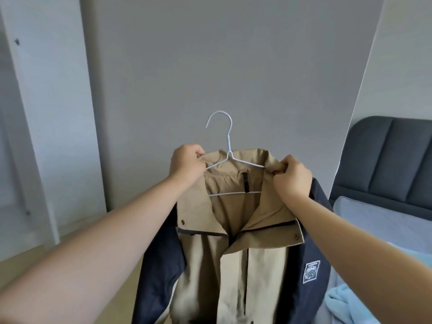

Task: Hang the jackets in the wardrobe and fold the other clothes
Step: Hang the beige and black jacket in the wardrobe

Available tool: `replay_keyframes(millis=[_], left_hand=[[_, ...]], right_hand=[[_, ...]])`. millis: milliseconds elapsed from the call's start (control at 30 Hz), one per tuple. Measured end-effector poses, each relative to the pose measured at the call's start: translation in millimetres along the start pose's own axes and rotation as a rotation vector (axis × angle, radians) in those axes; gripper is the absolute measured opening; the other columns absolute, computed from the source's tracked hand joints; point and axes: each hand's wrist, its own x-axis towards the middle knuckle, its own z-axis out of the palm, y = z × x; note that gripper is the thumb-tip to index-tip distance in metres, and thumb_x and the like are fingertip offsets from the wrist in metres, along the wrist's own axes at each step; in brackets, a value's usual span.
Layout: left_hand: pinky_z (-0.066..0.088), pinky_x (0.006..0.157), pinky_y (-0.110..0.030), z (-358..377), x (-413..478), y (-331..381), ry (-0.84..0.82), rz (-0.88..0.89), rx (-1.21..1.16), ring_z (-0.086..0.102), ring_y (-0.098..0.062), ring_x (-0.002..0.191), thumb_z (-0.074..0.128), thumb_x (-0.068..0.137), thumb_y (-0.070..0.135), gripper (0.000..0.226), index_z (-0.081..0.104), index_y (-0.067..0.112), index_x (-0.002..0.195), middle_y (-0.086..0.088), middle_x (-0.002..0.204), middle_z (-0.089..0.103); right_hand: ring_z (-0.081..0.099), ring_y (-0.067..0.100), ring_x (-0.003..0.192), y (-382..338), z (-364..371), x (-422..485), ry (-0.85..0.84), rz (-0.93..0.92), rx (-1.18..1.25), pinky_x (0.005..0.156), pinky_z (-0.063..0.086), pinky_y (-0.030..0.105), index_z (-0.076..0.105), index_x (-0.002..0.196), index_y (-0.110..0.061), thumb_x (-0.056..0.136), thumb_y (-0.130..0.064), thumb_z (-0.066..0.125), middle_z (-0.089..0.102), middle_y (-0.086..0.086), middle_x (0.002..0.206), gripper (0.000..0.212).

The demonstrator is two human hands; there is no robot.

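Item: jacket point(233, 265), tan front with dark navy sleeves, a stitched badge point(311, 271) on the sleeve at 4 o'clock, held up in the air at the centre and lower half of the view. Front hangs open; cloth looks soft and limp, likely light to middling in weight, so it should sag wherever it is not held. Both bare forearms reach in from 7 and 4 o'clock. Left hand point(187, 163) pinches the collar and the hanger's wire shoulder together; right hand point(291, 177) is curled round a bunch of collar cloth at the other shoulder; the hands are apart, one at each end. Hanger point(230, 157): thin white wire, stiff but probably bendable and slick, seated inside the neck, hook standing free at 12 o'clock. Best hold, by judgement: the hook's neck, once both shoulders sit square. At 3 to 5 o'clock, bed point(378, 220) with grey headboard point(385, 155) and pale blue cloth point(346, 307). Beyond, grey wall point(222, 54); white panel point(46, 113), possibly the wardrobe, at 9 o'clock.
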Motion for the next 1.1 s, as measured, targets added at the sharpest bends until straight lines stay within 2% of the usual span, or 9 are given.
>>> replay_keyframes(millis=[67, 200, 333, 467, 700, 833, 900, 1000, 1100], left_hand=[[0.036, 0.054, -0.020, 9, -19, 11, 0.138, 0.107, -0.181, 0.048, -0.004, 0.054, 0.059, 0.072, -0.004, 0.024, 0.060, 0.020, 0.069, 0.010, 0.055, 0.052], [0.036, 0.057, -0.027, 13, -48, 5, -0.191, 0.423, -0.092, 0.041, -0.008, 0.053, 0.057, 0.086, 0.016, 0.010, 0.048, 0.020, 0.083, 0.009, 0.059, 0.045], [0.038, 0.082, -0.022, -4, -23, -7, -0.218, 0.350, 0.013, 0.047, -0.004, 0.095, 0.055, 0.092, 0.035, 0.030, 0.053, 0.019, 0.118, 0.012, 0.102, 0.051], [0.029, 0.057, -0.032, 6, -17, -15, -0.392, 0.229, 0.140, 0.041, -0.019, 0.060, 0.056, 0.088, 0.016, 0.034, 0.037, 0.017, 0.060, 0.005, 0.056, 0.040], [0.019, 0.048, -0.024, 16, -29, -23, -0.358, 0.257, -0.032, 0.021, -0.011, 0.049, 0.065, 0.081, 0.010, 0.053, 0.022, 0.019, 0.051, 0.006, 0.045, 0.021], [0.018, 0.047, -0.023, 25, -33, -19, -0.370, 0.324, -0.034, 0.020, -0.011, 0.050, 0.067, 0.080, 0.010, 0.055, 0.021, 0.019, 0.051, 0.005, 0.045, 0.021], [0.018, 0.050, -0.026, 26, -32, -21, -0.377, 0.312, -0.011, 0.019, -0.011, 0.051, 0.063, 0.078, 0.006, 0.052, 0.020, 0.018, 0.051, 0.006, 0.046, 0.021], [0.021, 0.052, -0.030, 24, -28, -27, -0.367, 0.269, 0.024, 0.020, -0.011, 0.051, 0.052, 0.073, -0.001, 0.040, 0.024, 0.018, 0.053, 0.005, 0.046, 0.025], [0.023, 0.056, -0.029, 19, -23, -34, -0.346, 0.202, -0.045, 0.026, -0.013, 0.054, 0.048, 0.070, -0.003, 0.030, 0.030, 0.016, 0.055, 0.005, 0.049, 0.032]], right_hand=[[0.048, 0.032, 0.073, 1, -3, 4, 0.054, -0.010, 0.009, 0.070, 0.038, 0.035, 0.048, 0.081, -0.012, 0.073, 0.002, 0.047, 0.046, -0.006, 0.061, 0.016], [0.043, 0.030, 0.069, 11, -8, 9, 0.069, 0.017, 0.014, 0.065, 0.030, 0.032, 0.045, 0.079, -0.010, 0.071, 0.004, 0.046, 0.044, -0.005, 0.061, 0.017], [0.046, 0.031, 0.068, 25, -8, 9, 0.036, 0.034, 0.050, 0.055, 0.028, 0.033, 0.045, 0.074, -0.008, 0.069, 0.007, 0.044, 0.046, 0.001, 0.060, 0.016], [0.047, 0.028, 0.065, 27, -5, 6, -0.136, 0.007, 0.119, 0.054, 0.030, 0.032, 0.042, 0.064, -0.012, 0.068, 0.010, 0.044, 0.046, 0.003, 0.058, 0.022], [0.056, 0.016, 0.075, 23, -33, 37, -0.964, 0.452, 0.535, 0.074, 0.045, 0.029, 0.061, 0.081, -0.012, 0.093, -0.030, 0.049, 0.059, 0.006, 0.080, 0.025], [0.060, 0.024, 0.094, 13, -32, 33, -1.042, 0.604, 0.482, 0.082, 0.047, 0.034, 0.063, 0.096, -0.006, 0.095, -0.035, 0.054, 0.066, 0.010, 0.094, 0.030], [0.058, 0.023, 0.076, 8, -29, 35, -0.821, 0.436, 0.429, 0.062, 0.046, 0.027, 0.060, 0.078, -0.008, 0.087, -0.006, 0.063, 0.064, 0.009, 0.074, 0.010], [0.037, 0.023, 0.055, -7, -31, 18, -0.214, -0.292, 0.072, 0.048, 0.024, 0.028, 0.038, 0.059, -0.016, 0.061, 0.017, 0.048, 0.038, 0.000, 0.056, 0.035], [0.039, 0.026, 0.049, -13, -21, -22, -0.148, -0.696, -0.103, 0.045, 0.027, 0.029, 0.041, 0.065, -0.015, 0.060, 0.011, 0.045, 0.042, 0.002, 0.056, 0.026]])
